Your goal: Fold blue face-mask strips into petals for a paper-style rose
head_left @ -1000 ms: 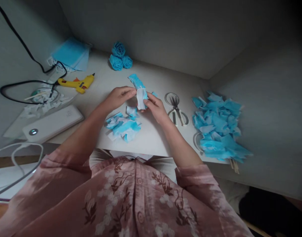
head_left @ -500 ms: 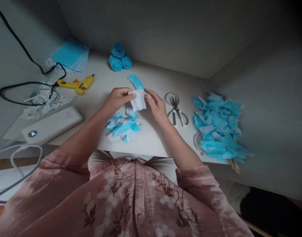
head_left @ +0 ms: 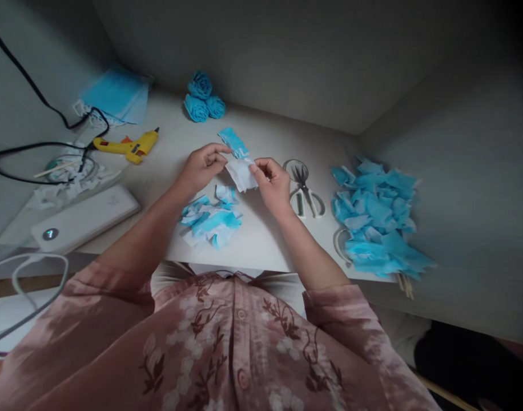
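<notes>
Both of my hands pinch one small piece of blue and white fabric [head_left: 240, 165] above the white table [head_left: 265, 240]. My left hand [head_left: 201, 166] grips its upper left side, where a blue strip sticks up. My right hand [head_left: 273, 184] pinches the white right edge. Just below the hands lies a small heap of blue and white fabric scraps [head_left: 210, 217]. White-handled scissors [head_left: 304, 194] rest on the table right beside my right hand.
A big pile of blue fabric pieces [head_left: 377, 217] lies at the right. Three blue fabric roses [head_left: 200, 98] sit at the back. A yellow glue gun [head_left: 128, 147], black cable, stacked blue masks [head_left: 116, 94] and a white power bank [head_left: 79, 220] are at the left.
The fabric piece has been opened out from a folded strip into a wider white flap. My right hand shifted from under it to its right edge.
</notes>
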A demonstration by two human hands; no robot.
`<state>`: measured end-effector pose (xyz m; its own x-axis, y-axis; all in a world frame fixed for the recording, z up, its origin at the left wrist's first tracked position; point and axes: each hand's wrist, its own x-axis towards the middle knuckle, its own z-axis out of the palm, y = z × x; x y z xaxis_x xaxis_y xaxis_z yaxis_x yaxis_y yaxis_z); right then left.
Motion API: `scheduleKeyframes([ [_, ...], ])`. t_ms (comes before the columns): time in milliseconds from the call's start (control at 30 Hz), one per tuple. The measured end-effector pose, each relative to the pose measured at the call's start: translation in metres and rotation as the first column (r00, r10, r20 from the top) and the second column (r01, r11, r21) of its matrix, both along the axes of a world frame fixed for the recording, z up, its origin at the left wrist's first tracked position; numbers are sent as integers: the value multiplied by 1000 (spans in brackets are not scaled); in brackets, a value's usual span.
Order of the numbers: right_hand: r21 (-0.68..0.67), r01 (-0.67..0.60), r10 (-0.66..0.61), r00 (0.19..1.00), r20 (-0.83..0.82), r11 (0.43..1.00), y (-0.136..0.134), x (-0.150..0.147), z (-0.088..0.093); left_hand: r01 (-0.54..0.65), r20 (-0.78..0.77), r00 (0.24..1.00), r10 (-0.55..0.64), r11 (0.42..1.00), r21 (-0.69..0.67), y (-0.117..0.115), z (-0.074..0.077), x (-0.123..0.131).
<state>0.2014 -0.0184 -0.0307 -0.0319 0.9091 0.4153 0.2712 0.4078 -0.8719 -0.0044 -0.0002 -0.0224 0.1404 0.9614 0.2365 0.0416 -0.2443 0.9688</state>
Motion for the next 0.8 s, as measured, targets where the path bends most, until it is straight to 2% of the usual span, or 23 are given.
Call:
scheduleKeyframes([
  [100,96,8,-17,996,91,995,-3,-1,1,-48,14,999,47,998,52,-1,4,-1],
  [233,179,-46,10,980,199,983,-6,-2,-1,69,-41,997,-64,988,139,-6,5,4],
  [300,197,-56,12,976,219,979,-8,-3,-1,95,-120,990,-80,987,126,-9,3,7],
  [400,200,-34,-8,978,206,979,-8,-2,2,56,-212,976,-44,997,48,-12,4,9],
  [500,156,11,-38,985,169,988,-6,1,5,46,-225,973,-44,999,7,-15,8,9],
  [600,129,56,-74,987,144,990,-2,3,5,46,-220,974,-46,999,-8,-16,13,8],
  [800,158,84,-107,984,145,984,1,6,3,5,-241,970,-3,1000,8,-15,15,7],
])
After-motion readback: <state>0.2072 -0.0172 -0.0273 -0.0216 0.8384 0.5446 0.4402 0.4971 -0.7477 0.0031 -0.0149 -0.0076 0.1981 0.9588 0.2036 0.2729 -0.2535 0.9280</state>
